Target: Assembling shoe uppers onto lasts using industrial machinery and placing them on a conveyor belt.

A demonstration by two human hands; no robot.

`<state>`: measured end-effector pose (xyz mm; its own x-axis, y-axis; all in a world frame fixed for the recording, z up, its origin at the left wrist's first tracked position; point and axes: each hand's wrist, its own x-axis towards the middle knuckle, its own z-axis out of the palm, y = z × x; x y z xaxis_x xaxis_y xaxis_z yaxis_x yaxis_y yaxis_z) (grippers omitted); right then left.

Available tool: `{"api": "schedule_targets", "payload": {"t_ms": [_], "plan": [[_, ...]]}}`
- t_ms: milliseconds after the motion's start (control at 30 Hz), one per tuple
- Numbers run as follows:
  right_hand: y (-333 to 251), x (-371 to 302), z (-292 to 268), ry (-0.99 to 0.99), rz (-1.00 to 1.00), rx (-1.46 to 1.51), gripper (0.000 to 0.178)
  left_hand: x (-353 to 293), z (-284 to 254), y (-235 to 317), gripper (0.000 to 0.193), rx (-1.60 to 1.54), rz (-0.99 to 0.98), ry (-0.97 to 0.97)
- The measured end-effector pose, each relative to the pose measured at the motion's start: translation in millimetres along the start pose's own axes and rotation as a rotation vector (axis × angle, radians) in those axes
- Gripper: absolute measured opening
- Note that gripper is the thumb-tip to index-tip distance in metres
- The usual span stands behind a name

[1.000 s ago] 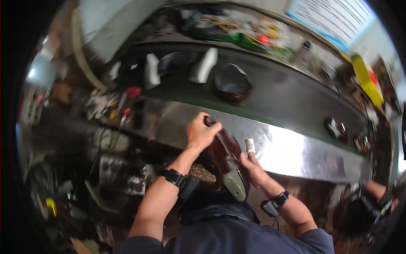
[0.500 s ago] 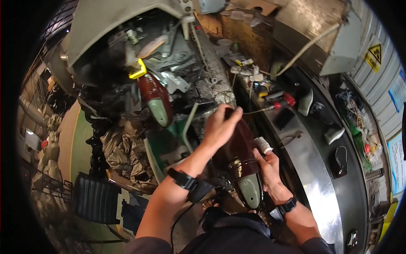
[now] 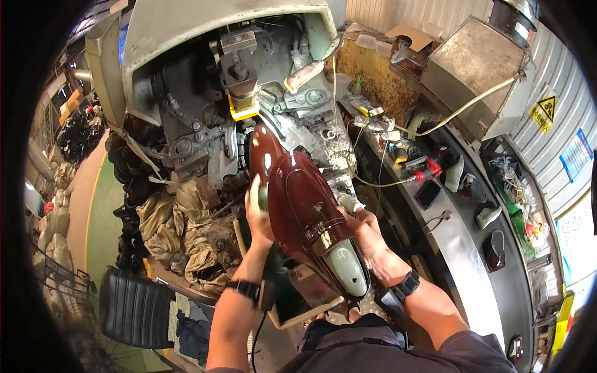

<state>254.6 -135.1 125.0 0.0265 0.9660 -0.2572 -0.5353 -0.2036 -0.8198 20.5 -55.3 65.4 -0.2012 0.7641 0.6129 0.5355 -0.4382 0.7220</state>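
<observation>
A dark red leather shoe upper [image 3: 305, 189] on a pale green shoe last [image 3: 348, 267] hangs in front of me, its toe pointing away. My right hand [image 3: 373, 239] grips its right side, with a small white cylindrical thing [image 3: 349, 202] held at the fingertips. Just behind it, a second dark red shoe [image 3: 263, 149] on a green last sits toe-first at the machine's clamp with a yellow edge [image 3: 244, 109]. My left hand [image 3: 258, 217] closes round the heel end of that second shoe; the nearer shoe hides part of its grip.
The grey machine [image 3: 205, 133] fills the far side. To the right runs a dark conveyor [image 3: 507, 292] with several shoes, beside a metal ledge [image 3: 457, 267] with pliers [image 3: 439, 219] and a phone [image 3: 428, 194]. Crumpled cloth [image 3: 180, 217] and a black chair [image 3: 134, 308] are at left.
My left hand has left the top of the near shoe and moved down-left to the shoe in the machine. The near shoe has shifted left in my right hand. My view has shifted.
</observation>
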Motion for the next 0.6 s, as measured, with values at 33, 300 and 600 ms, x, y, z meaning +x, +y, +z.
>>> {"api": "schedule_targets", "payload": {"t_ms": [33,300,600], "plan": [[4,5,9,-0.038,0.017,-0.002,0.029,-19,-13,-25,0.080,-0.149,0.121,-0.090],[24,42,49,0.047,0.145,-0.018,0.028,-28,-61,38,0.045,-0.946,-0.609,0.043],[49,96,90,-0.072,0.142,0.087,0.024,3,-40,49,0.027,-0.928,-1.102,0.333]]}}
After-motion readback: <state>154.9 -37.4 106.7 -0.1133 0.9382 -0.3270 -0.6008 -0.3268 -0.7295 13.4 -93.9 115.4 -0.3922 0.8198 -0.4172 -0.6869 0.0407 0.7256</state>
